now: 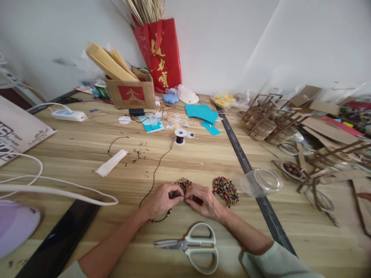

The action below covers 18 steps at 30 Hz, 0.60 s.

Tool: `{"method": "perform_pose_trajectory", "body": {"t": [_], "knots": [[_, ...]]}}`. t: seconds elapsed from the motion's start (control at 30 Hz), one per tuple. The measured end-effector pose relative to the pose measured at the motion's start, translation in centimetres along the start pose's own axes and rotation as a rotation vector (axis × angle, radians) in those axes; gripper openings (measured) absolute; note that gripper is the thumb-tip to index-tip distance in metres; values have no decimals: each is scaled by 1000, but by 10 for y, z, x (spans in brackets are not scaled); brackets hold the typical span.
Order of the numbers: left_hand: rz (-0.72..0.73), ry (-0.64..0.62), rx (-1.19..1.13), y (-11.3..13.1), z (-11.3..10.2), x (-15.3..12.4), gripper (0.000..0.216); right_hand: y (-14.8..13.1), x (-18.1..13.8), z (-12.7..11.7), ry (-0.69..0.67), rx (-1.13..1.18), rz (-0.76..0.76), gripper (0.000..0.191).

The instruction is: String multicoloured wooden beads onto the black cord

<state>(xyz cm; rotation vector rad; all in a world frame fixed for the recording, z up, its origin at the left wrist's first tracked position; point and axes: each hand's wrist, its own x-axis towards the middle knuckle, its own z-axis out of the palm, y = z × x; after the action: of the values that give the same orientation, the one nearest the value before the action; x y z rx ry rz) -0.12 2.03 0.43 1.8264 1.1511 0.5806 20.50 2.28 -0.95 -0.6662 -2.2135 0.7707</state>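
My left hand (164,197) and my right hand (204,200) meet fingertip to fingertip over the table, each in a pinch. What sits between the fingertips is too small to make out. A black cord (158,166) runs from a spool (180,138) down to my left hand, and a beaded stretch of cord (159,221) hangs below that hand. Just behind the fingers lies a heap of multicoloured beads (183,183), partly hidden by them. A second pile of strung beads (225,190) rests right of my right hand. White-handled scissors (191,245) lie in front, blades pointing left.
A clear plastic tub (263,182) stands to the right, near small woven baskets (261,123). Left are a white paper strip (111,163), cord scraps (139,152), a white cable (72,190) and a dark phone-like slab (59,239). A cardboard box (131,92) and red bag (162,58) stand behind.
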Motion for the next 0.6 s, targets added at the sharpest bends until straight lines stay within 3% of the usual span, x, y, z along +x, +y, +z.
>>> {"method": "perform_pose_trajectory", "body": {"t": [0.6], "knots": [[-7, 22, -58, -4, 1, 2, 11, -1, 0, 0, 32, -7, 4, 6]]}}
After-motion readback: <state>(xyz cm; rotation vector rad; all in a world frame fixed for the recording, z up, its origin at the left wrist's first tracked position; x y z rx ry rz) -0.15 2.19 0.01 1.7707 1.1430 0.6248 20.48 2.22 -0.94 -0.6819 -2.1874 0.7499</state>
